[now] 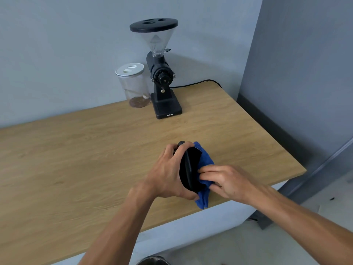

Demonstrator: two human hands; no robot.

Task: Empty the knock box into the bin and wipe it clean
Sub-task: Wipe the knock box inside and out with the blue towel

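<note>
My left hand (168,173) grips the black knock box (189,169), tipped on its side above the wooden table, its open mouth facing right. A blue cloth (205,163) is pressed against the box's mouth by my right hand (225,180), whose fingers pinch the cloth. Part of the cloth hangs down below the box near the table's front edge. The inside of the box is hidden by the cloth and my hands. A dark round rim of a bin (152,260) shows at the bottom edge of the view, on the floor in front of the table.
A black coffee grinder (162,79) with a clear hopper stands at the back of the wooden table (86,159), beside a clear jar (134,87) with a white lid. The grinder's cable runs right along the wall. The table's right edge is close to my right hand.
</note>
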